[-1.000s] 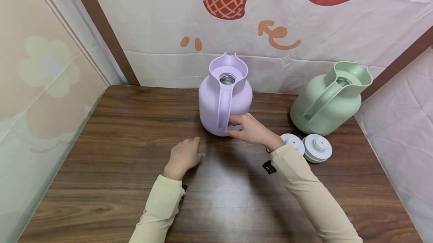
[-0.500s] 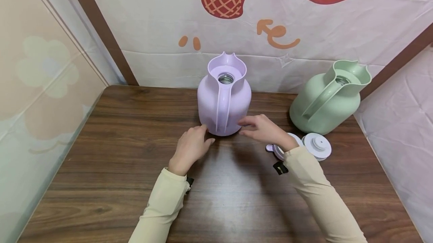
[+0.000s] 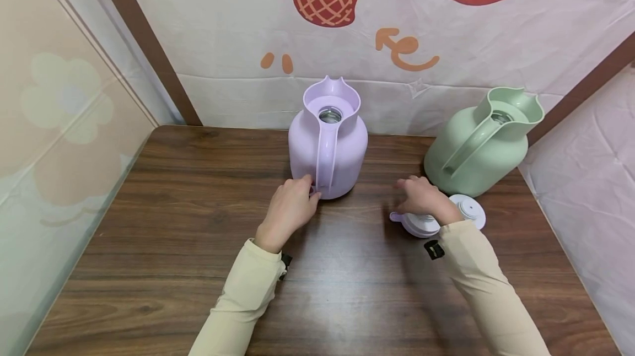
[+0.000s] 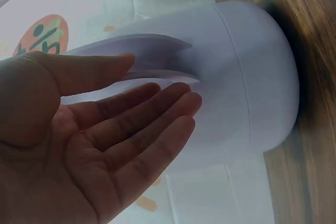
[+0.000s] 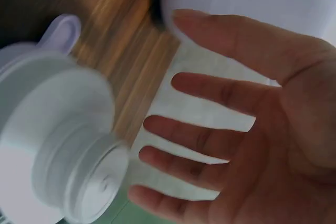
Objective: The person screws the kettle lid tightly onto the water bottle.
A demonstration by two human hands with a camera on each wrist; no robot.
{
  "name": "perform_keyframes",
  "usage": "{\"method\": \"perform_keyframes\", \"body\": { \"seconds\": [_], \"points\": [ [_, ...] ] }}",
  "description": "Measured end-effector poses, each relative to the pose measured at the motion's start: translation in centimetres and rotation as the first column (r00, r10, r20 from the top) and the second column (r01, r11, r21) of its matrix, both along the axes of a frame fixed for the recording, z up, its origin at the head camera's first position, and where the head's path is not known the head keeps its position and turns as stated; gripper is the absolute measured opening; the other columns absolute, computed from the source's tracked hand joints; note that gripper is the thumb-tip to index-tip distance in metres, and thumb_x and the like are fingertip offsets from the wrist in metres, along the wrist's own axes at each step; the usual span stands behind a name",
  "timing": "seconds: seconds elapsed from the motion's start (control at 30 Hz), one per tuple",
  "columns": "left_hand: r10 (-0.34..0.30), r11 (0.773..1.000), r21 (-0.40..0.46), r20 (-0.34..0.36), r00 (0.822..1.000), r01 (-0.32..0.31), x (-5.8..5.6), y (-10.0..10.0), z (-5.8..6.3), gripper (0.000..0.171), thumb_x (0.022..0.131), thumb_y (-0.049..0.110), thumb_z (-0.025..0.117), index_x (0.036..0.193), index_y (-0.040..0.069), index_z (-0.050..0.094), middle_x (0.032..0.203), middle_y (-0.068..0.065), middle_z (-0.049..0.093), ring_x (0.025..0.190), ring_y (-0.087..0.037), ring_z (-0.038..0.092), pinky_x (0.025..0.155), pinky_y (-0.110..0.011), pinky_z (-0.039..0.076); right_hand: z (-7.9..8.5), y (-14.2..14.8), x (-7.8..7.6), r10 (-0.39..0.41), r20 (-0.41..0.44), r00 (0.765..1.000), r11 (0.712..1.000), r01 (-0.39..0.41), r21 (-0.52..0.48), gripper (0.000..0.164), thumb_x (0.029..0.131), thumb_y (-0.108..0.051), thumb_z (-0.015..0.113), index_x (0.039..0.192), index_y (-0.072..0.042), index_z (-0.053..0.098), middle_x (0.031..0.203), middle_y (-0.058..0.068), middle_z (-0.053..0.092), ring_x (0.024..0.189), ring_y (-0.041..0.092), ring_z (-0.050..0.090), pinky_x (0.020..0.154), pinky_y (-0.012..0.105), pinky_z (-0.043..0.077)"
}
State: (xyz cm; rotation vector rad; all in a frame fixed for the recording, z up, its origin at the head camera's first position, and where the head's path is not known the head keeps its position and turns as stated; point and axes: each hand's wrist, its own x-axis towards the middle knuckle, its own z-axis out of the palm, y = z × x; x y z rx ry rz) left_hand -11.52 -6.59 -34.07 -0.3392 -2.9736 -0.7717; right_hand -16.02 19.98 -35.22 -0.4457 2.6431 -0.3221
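Note:
A lilac vacuum jug (image 3: 349, 152) stands upright near the back of the table, its top uncovered. My left hand (image 3: 291, 207) is at the lower end of the jug's handle (image 3: 326, 157). In the left wrist view its fingers (image 4: 142, 119) are extended and slightly bent, with the thumb overlapping the handle. My right hand (image 3: 421, 197), fingers spread and holding nothing, hovers over a white jug lid (image 3: 420, 227) with a lilac tab. The right wrist view shows that lid's stepped plug (image 5: 79, 177) beside the fingertips. The hand partly covers the lid in the head view.
A pale green vacuum jug (image 3: 476, 152), also uncovered, stands at the back right. A second white lid (image 3: 471, 211) lies in front of it, right beside the first. Behind the wooden table (image 3: 198, 179) hangs a printed cloth (image 3: 223, 97).
My right hand has let go of the lilac jug's handle and moved right, over the lids. My left hand has moved forward and right, up to that handle. The jugs stay in place.

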Motion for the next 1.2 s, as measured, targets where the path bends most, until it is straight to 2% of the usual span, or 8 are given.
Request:
{"method": "perform_keyframes", "body": {
  "seconds": [0.13,0.3,0.6,0.83,1.2],
  "points": [
    [0.011,1.0,-0.003,-0.015,1.0,-0.011,0.0,0.2,0.2,0.015,0.083,0.012,0.061,0.073,0.002,0.056,0.067,-0.014,0.059,0.064,-0.037,0.059,0.058,-0.046,0.045,-0.1,0.8,0.3,-0.076,0.038,0.996,0.995,0.073,0.068,0.067,0.072,-0.018,0.071,0.13,0.003,0.045,0.12,0.031,0.042,0.112,0.051,0.035,0.082,0.063,0.032],
    [0.048,0.999,-0.001,-0.003,0.999,-0.048,0.0,0.6,0.4,0.015,0.083,0.01,0.06,0.072,-0.001,0.059,0.07,-0.02,0.06,0.066,-0.041,0.06,0.058,-0.048,0.045,-0.4,1.5,0.5,-0.126,0.063,0.99,0.986,0.118,0.118,0.072,0.069,-0.018,0.075,0.131,0.003,0.043,0.119,0.033,0.042,0.112,0.05,0.034,0.084,0.063,0.029],
    [0.053,0.999,0.013,-0.01,0.999,-0.053,-0.1,0.9,-0.2,0.015,0.081,0.007,0.059,0.068,-0.001,0.057,0.067,-0.02,0.059,0.062,-0.039,0.059,0.055,-0.047,0.045,-1.5,2.2,0.7,-0.134,0.088,0.987,0.984,0.122,0.133,0.077,0.064,-0.018,0.077,0.131,0.001,0.043,0.116,0.036,0.043,0.107,0.05,0.041,0.079,0.062,0.035],
    [0.075,0.997,0.035,-0.041,0.996,-0.074,-0.4,1.0,-0.7,0.019,0.079,0.004,0.056,0.061,0.001,0.051,0.062,-0.018,0.057,0.058,-0.039,0.058,0.052,-0.045,0.044,-1.7,2.2,0.9,-0.189,0.104,0.976,0.971,0.171,0.165,0.083,0.061,-0.019,0.078,0.132,-0.001,0.039,0.11,0.037,0.038,0.101,0.052,0.042,0.077,0.058,0.037],
    [0.089,0.996,0.025,-0.064,0.994,-0.088,-0.8,1.3,-1.8,0.012,0.077,0.004,0.058,0.067,-0.003,0.057,0.067,-0.022,0.06,0.061,-0.04,0.059,0.054,-0.047,0.045,-2.1,2.2,0.6,-0.198,0.097,0.975,0.964,0.175,0.2,0.081,0.06,-0.02,0.078,0.128,0.0,0.039,0.107,0.036,0.042,0.099,0.051,0.045,0.077,0.058,0.036]
  ]
}}
